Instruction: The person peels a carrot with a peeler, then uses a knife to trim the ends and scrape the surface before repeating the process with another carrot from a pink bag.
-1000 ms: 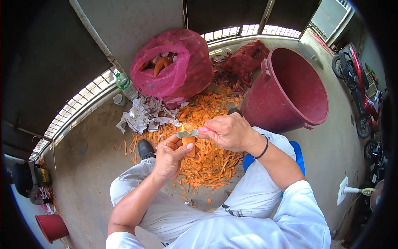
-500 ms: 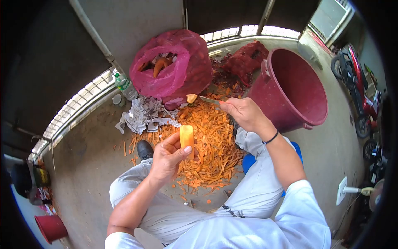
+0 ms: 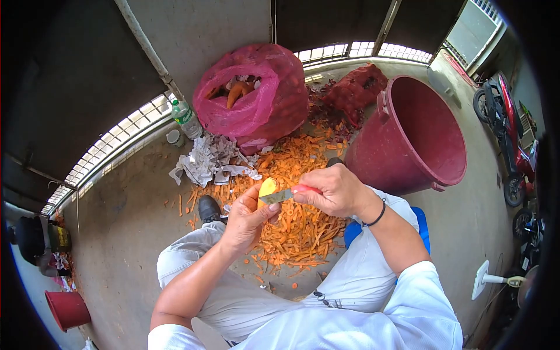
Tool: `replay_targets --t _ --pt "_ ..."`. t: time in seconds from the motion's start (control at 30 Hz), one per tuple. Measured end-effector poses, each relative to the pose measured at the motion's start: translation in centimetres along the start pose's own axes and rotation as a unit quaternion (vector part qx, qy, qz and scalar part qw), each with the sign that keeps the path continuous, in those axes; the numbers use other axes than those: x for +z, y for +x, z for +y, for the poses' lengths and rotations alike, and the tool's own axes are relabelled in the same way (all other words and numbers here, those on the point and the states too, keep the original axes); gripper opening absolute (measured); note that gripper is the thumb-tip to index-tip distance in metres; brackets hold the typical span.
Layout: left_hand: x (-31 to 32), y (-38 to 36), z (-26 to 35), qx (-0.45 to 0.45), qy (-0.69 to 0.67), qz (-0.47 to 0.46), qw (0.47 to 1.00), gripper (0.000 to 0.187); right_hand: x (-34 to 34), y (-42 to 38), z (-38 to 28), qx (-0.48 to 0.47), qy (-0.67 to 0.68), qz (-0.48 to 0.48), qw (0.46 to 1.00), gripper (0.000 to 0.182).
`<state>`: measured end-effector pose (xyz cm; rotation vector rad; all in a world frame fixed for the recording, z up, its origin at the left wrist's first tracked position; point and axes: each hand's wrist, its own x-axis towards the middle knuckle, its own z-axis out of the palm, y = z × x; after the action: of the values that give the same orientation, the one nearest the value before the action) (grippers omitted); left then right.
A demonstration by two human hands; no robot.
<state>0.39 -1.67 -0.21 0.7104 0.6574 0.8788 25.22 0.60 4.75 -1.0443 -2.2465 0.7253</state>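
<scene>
On my left there's a clear, green-capped plastic bottle, then crumpled white paper beside a bulging pink mesh sack. My left hand [image 3: 244, 219] is curled round a stubby orange carrot [image 3: 268, 188] above heaped orange peelings, a red-handled steel knife [image 3: 279, 196] partly blocking it. Right hand's [image 3: 333, 189] closed on the handle; big maroon plastic tub [image 3: 382, 143] just beyond.

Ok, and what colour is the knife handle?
The knife handle is red, shown best in the head view, gripped in the right hand.
</scene>
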Motion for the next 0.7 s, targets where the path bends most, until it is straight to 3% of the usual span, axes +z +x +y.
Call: replay_targets --t 0.7 --pt "0.98 -0.33 -0.16 0.037 -0.003 0.044 0.998 0.044 0.26 -0.23 -0.73 -0.045 -0.056 0.071 0.995 0.039"
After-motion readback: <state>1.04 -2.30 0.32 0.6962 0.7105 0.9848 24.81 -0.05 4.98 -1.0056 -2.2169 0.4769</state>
